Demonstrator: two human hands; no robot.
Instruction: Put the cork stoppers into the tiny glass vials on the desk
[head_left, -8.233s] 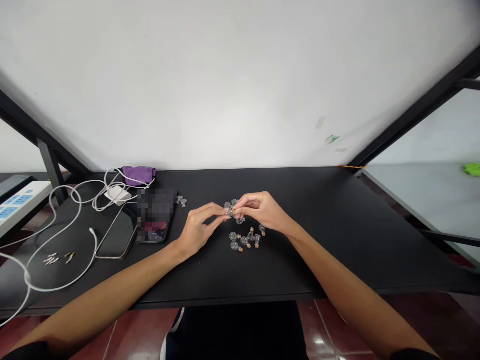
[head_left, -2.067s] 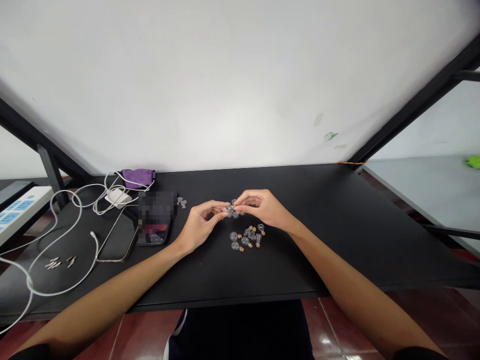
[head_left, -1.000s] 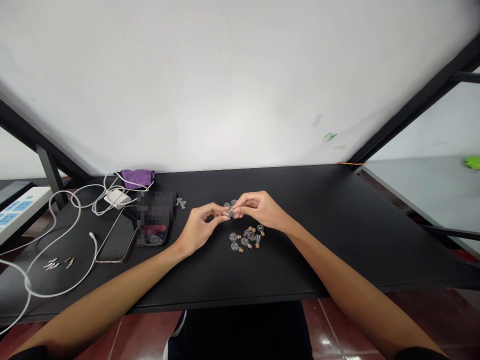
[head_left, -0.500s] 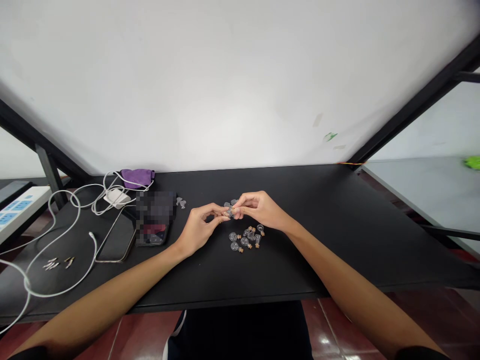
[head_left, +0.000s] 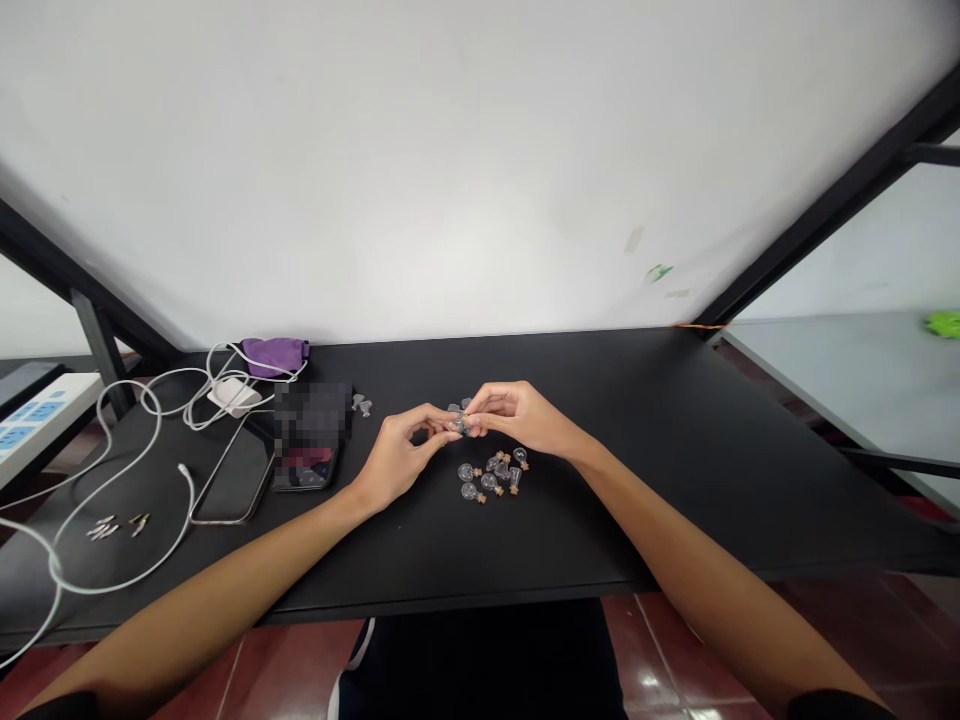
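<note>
Over the middle of the black table, the fingertips of my left hand and my right hand meet around a tiny clear glass bottle. My left hand pinches its glass body. On its right end, my right fingers are pressed at the neck; whether a cork sits there is hidden. Just in front lies a loose group of mini glass bottles, several with corks. Behind my fingertips, more small glass pieces are partly covered.
Left of my left hand are a few clear glass pieces, a phone with a blurred patch and a dark phone. White cable, a white charger, a purple pouch and small metal pieces lie farther left.
Both hands stay together on the tiny bottle in nearly the same place, with only a slight shift of the fingertips.
</note>
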